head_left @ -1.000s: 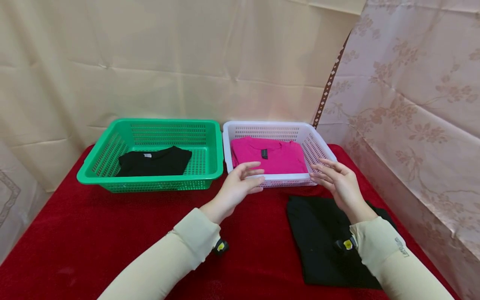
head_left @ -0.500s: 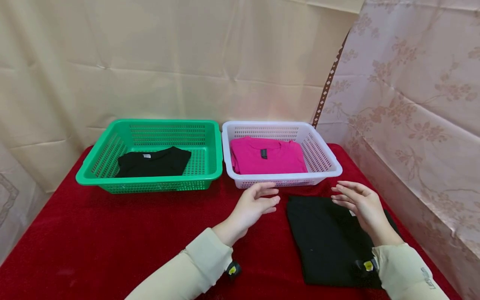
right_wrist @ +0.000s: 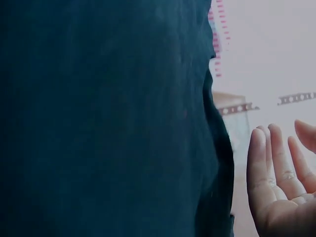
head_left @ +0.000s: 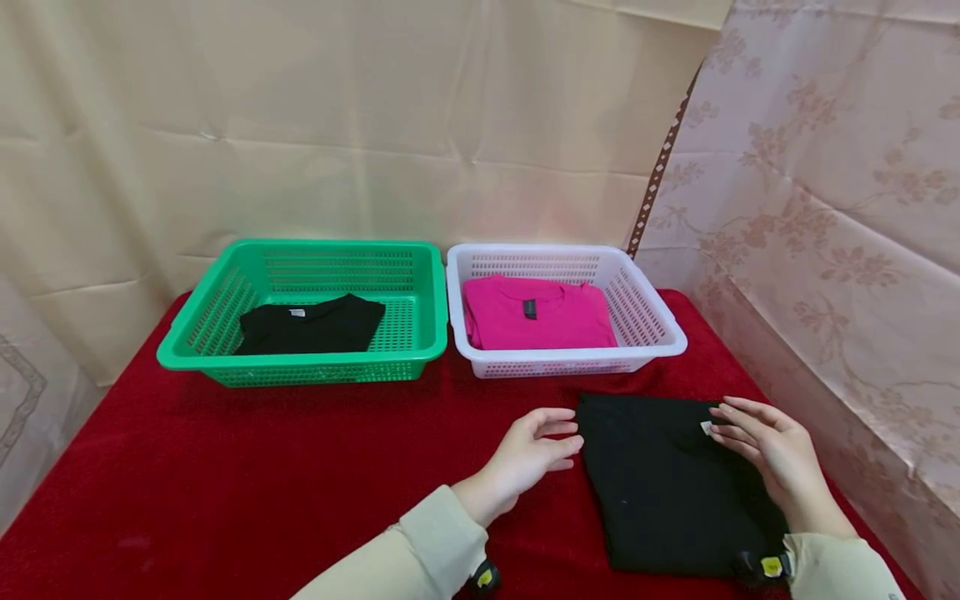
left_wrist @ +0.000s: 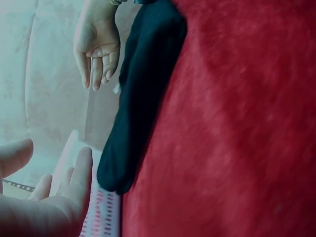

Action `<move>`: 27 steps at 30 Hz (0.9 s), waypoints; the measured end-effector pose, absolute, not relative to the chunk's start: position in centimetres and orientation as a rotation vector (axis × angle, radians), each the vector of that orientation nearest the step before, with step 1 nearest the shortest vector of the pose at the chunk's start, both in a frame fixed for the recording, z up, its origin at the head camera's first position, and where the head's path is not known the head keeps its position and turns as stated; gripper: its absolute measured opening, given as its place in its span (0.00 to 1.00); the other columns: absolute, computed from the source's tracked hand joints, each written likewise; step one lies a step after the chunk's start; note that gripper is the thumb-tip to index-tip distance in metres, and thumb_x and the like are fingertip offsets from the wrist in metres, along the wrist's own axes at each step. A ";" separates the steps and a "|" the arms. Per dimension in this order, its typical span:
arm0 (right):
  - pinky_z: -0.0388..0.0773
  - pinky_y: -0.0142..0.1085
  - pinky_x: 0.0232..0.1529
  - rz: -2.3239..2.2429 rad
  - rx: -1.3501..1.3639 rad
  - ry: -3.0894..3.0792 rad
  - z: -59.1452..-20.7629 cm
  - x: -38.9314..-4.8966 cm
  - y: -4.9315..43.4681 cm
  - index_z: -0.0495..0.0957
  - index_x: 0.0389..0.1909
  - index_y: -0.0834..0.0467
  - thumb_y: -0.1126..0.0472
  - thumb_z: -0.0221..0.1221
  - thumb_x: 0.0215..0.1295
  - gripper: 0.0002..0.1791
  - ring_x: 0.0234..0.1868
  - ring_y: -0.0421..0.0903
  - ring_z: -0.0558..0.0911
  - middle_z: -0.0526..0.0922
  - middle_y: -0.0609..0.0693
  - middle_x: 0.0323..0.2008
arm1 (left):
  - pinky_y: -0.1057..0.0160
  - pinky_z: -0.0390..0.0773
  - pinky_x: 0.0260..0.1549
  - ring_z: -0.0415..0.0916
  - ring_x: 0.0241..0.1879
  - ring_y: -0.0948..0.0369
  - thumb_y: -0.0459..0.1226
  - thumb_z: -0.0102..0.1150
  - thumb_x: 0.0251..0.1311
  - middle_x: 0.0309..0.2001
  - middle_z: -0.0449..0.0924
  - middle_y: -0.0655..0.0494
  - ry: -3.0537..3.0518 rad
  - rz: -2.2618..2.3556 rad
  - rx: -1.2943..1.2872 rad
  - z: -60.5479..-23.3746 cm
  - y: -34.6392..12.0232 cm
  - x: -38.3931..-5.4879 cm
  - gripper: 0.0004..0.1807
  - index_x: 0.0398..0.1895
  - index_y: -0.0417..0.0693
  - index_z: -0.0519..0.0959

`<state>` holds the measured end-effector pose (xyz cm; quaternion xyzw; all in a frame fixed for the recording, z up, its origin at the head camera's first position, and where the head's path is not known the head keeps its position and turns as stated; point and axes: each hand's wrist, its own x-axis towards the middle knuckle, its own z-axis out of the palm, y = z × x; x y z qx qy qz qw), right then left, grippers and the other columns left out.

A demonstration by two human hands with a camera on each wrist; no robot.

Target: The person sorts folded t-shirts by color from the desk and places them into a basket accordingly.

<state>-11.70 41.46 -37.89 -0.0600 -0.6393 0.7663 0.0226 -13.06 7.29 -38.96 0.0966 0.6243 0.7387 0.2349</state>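
A folded black shirt (head_left: pixel 667 492) with a small white neck label lies on the red cloth at the right front. My left hand (head_left: pixel 521 458) hovers by its left edge, fingers extended and holding nothing. Over the shirt's right side is my right hand (head_left: pixel 776 454), fingers loosely extended near the label, nothing in its grasp. The left wrist view shows the shirt (left_wrist: pixel 143 89) as a thick dark fold between red cloth and the far hand. In the right wrist view the shirt (right_wrist: pixel 108 118) fills the left, with the right hand's fingers (right_wrist: pixel 279 168) apart from it.
A green basket (head_left: pixel 300 360) at the back left holds another folded black shirt (head_left: pixel 315 325). Beside it stands a white basket (head_left: pixel 577 355) with a folded pink shirt (head_left: pixel 540 317). A beige curtain (head_left: pixel 390 125) hangs behind, and a floral cloth wall (head_left: pixel 832 200) borders the right.
Both hands have drawn back from the white basket, moving rightward and toward the front, to the two sides of the black shirt on the table. The baskets and shirts have stayed put.
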 end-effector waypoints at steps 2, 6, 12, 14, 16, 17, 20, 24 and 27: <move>0.86 0.34 0.37 2.369 -0.219 -1.961 -38.1 -11.3 42.0 0.85 0.41 0.49 0.66 0.55 0.72 0.12 0.34 0.43 0.89 0.89 0.45 0.36 | 0.52 0.83 0.51 0.81 0.53 0.47 0.34 0.60 0.65 0.59 0.77 0.41 1.698 2.026 0.254 -39.3 7.6 -12.8 0.25 0.65 0.40 0.70; 0.86 0.35 0.36 2.390 -0.237 -1.891 -38.8 -10.6 43.3 0.86 0.41 0.52 0.69 0.55 0.71 0.13 0.34 0.43 0.89 0.90 0.46 0.36 | 0.53 0.83 0.50 0.82 0.51 0.51 0.34 0.61 0.65 0.59 0.76 0.43 1.685 1.997 0.251 -39.9 8.0 -12.4 0.26 0.65 0.39 0.69; 0.86 0.36 0.34 2.431 -0.278 -1.747 -39.7 -9.6 44.8 0.88 0.38 0.54 0.71 0.55 0.70 0.14 0.33 0.45 0.89 0.90 0.48 0.34 | 0.55 0.83 0.50 0.81 0.51 0.56 0.35 0.61 0.65 0.60 0.75 0.45 1.665 1.959 0.240 -40.5 8.6 -11.7 0.26 0.64 0.40 0.70; 0.86 0.36 0.33 2.433 -0.309 -1.700 -40.0 -9.4 45.1 0.88 0.37 0.54 0.72 0.55 0.70 0.14 0.31 0.45 0.89 0.90 0.49 0.33 | 0.55 0.84 0.50 0.81 0.52 0.57 0.35 0.61 0.65 0.61 0.75 0.45 1.661 1.950 0.238 -40.6 8.8 -11.6 0.26 0.64 0.40 0.70; 0.86 0.36 0.32 2.426 -0.349 -1.673 -40.0 -9.2 45.4 0.88 0.36 0.54 0.72 0.55 0.69 0.14 0.30 0.45 0.89 0.90 0.49 0.32 | 0.54 0.84 0.50 0.80 0.52 0.57 0.35 0.61 0.64 0.61 0.74 0.45 1.654 1.945 0.233 -40.8 9.0 -11.4 0.26 0.64 0.40 0.70; 0.86 0.36 0.31 2.421 -0.368 -1.666 -40.0 -9.1 45.5 0.88 0.35 0.54 0.72 0.56 0.69 0.14 0.30 0.45 0.89 0.90 0.49 0.32 | 0.53 0.83 0.50 0.80 0.52 0.57 0.35 0.61 0.64 0.61 0.74 0.45 1.649 1.946 0.229 -40.9 9.0 -11.4 0.25 0.64 0.40 0.70; 0.86 0.34 0.30 2.359 -0.463 -1.687 -39.8 -8.8 45.8 0.88 0.33 0.51 0.71 0.58 0.68 0.14 0.29 0.43 0.89 0.89 0.46 0.30 | 0.54 0.83 0.50 0.81 0.50 0.57 0.34 0.62 0.64 0.62 0.73 0.45 1.653 1.925 0.212 -41.1 9.2 -11.2 0.25 0.64 0.41 0.70; 0.82 0.26 0.28 2.133 -0.677 -1.816 -39.4 -8.6 46.2 0.87 0.29 0.44 0.68 0.64 0.64 0.13 0.27 0.34 0.86 0.88 0.37 0.26 | 0.54 0.83 0.50 0.83 0.45 0.57 0.33 0.64 0.62 0.62 0.72 0.44 1.650 1.902 0.177 -41.5 9.3 -11.1 0.26 0.63 0.42 0.70; 0.78 0.23 0.26 1.972 -0.859 -1.896 -39.4 -8.5 46.5 0.87 0.29 0.38 0.65 0.69 0.59 0.14 0.27 0.28 0.83 0.85 0.30 0.24 | 0.53 0.83 0.50 0.83 0.44 0.57 0.31 0.64 0.61 0.61 0.72 0.44 1.629 1.908 0.172 -41.6 9.4 -11.0 0.26 0.62 0.42 0.70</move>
